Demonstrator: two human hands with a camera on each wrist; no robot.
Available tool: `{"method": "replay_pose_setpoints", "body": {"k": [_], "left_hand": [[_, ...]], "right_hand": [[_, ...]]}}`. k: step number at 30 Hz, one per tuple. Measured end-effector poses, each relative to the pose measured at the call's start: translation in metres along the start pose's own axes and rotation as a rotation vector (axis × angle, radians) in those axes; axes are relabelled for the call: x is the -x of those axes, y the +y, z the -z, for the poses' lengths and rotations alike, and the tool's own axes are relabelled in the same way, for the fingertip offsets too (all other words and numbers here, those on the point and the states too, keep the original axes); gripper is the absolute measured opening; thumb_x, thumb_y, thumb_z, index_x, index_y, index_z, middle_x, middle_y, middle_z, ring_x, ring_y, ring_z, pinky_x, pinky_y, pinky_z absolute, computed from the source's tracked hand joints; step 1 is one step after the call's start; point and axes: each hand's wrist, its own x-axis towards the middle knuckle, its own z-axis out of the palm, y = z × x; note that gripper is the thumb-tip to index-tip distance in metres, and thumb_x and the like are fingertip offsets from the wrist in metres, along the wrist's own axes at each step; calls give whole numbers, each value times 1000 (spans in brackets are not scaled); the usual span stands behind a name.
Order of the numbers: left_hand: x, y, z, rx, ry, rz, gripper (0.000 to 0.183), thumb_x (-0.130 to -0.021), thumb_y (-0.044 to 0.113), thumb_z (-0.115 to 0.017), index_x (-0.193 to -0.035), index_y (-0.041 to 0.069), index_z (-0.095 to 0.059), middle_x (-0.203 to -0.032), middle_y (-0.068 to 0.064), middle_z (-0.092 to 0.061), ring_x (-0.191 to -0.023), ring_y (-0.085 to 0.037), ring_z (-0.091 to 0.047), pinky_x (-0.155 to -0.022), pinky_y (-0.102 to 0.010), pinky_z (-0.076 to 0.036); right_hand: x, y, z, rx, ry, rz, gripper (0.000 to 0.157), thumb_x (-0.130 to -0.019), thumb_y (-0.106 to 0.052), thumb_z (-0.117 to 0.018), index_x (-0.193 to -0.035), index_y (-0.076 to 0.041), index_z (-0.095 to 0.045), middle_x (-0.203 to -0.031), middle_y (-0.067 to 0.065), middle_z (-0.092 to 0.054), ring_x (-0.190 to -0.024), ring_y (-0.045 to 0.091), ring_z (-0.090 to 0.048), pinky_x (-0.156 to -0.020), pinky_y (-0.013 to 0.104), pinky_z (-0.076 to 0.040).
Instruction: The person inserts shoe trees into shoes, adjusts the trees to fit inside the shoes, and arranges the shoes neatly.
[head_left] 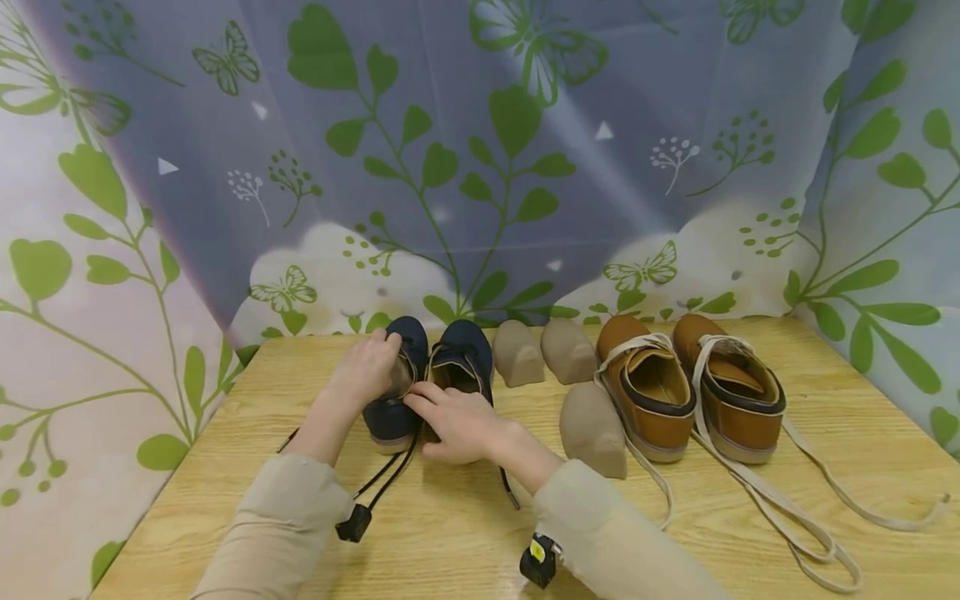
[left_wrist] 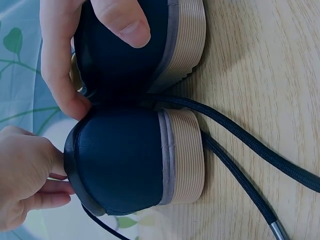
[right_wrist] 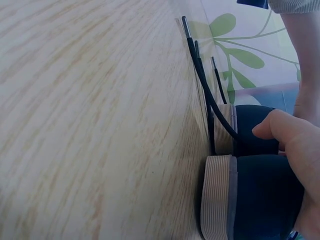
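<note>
A pair of navy lace-up shoes stands side by side on the wooden table, toes toward the backdrop. My left hand (head_left: 365,364) grips the left navy shoe (head_left: 393,423) at its opening, fingers bent and their tips hidden. A beige-grey surface shows inside that opening. In the left wrist view, my left hand (left_wrist: 25,175) is at the collar. My right hand (head_left: 457,423) lies over the heel of the right navy shoe (head_left: 472,337), its extended fingertips touching the left shoe's collar. Its thumb (right_wrist: 272,126) is held apart, overlapping the left shoe's heel in the right wrist view.
Right of the navy shoes lie three beige shoe inserts, including a near one (head_left: 592,425). Two brown shoes (head_left: 660,429) stand beside them, their long pale laces (head_left: 795,533) trailing toward the front. Black laces (left_wrist: 240,140) trail behind the navy heels. A patterned cloth (head_left: 450,167) closes off the back.
</note>
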Motion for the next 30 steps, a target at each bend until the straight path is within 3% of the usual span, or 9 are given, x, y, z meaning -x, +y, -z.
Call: {"method": "replay_pose_setpoints", "body": {"k": [6,12,18,30], "left_hand": [[0,1,-1,-18,44,-1,23,-82,2,-65,-102,-7,-57,-91,-23,-53,-72,-34,-57,-62,-41,-50],[1,3,-1,-62,7,18,25,-84,1,-65,-107,-8,-58,-95,-24,-54,-74,-32,-58,-62,-38,-51],[2,5,-2,-83,-8,38,19,-87,3,-62,-102,-8,-60,-92,-23,-56,-73,-31,-59,-61,-38,-51],[4,7,-4,-60,59,56,11,-86,1,-60,-91,-9,-59,-80,-21,-54,-68,-31,-58,-59,-40,-51]], "right_hand": [[-1,1,0,5,-1,-2,68,-88,-39,-60,-145,-18,-31,-148,2,-26,-117,25,-48,-78,37,-49],[-1,0,0,-7,-6,-1,67,-88,-38,-60,-145,-18,-32,-148,2,-26,-118,26,-48,-77,38,-49],[0,-1,0,-11,-2,2,66,-88,-37,-60,-145,-17,-32,-148,2,-26,-117,25,-48,-75,37,-49],[0,0,-1,-13,1,6,65,-88,-36,-59,-145,-17,-32,-148,2,-27,-117,24,-49,-74,36,-49]]}}
